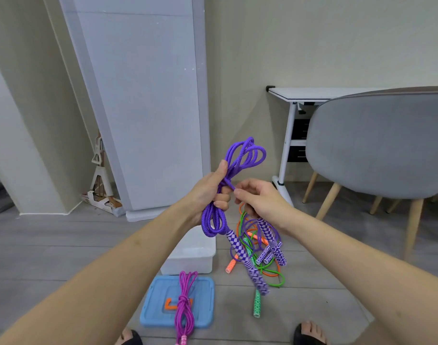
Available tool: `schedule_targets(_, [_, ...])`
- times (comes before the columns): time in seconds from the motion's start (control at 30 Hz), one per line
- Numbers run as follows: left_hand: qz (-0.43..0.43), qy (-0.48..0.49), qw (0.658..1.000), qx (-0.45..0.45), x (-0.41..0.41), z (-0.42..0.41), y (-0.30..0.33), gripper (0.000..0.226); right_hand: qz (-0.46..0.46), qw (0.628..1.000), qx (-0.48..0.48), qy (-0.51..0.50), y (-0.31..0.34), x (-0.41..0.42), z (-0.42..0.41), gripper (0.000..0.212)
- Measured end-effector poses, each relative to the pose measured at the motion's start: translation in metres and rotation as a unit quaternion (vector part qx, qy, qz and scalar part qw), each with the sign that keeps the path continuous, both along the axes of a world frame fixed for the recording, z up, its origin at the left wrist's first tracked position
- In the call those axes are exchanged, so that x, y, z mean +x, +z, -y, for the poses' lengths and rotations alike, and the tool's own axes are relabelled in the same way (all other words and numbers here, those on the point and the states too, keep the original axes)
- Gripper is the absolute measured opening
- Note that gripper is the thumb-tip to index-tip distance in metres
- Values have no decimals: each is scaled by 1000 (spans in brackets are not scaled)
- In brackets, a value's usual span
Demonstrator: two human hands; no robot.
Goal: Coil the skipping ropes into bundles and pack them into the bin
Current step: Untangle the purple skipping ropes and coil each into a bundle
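Both forearms reach up and forward from the bottom corners, meeting in the middle of the view. Curled into a fist, the left hand [209,192] grips the folded purple rope [240,158] around its middle, thumb pointing up along the strands; loops stick out above the fist and hang below it. Just beside it, the right hand [259,199] pinches one strand of that rope between thumb and fingertips. Its other fingers are turned away, so how they lie is hard to tell. One checked purple handle [247,263] dangles below the left hand, blurred at its lower end.

Beneath the hands on the floor, the white bin [195,257] is partly hidden by the left forearm. Right of it lies a tangle of orange, green and purple ropes [257,247]. A coiled pink rope [184,302] rests on the blue lid [153,305] nearer the feet, its handle cut off at the bottom edge.
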State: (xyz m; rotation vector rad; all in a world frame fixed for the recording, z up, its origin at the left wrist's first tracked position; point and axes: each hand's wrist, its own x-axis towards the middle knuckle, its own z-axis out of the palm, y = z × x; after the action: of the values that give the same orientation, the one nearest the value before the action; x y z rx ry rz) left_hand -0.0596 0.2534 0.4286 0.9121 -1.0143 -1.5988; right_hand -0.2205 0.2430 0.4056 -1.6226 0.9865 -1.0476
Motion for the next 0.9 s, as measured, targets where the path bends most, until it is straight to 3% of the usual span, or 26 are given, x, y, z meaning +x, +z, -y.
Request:
schedule_targets(0.3, [44, -10, 998, -38, 0, -3, -3, 48, 7, 1000, -16, 0, 1, -13, 9, 13])
schedule_targets(0.47, [111, 45, 989, -86, 1, 1, -11, 58, -11, 999, -49, -3, -4, -5, 7, 14])
schedule_targets(0.6, [120, 65, 985, -106, -2, 0, -13, 51, -46, 994, -88, -33, -5, 1, 6, 10])
schedule_targets(0.8, [114, 133, 983, -62, -4, 2, -11, 64, -44, 999, 11, 18, 0, 4, -5, 17])
schedule_targets(0.9, [122, 139, 981, -57, -2, 5, -10, 66, -62, 994, 44, 75, -4, 9, -13, 40])
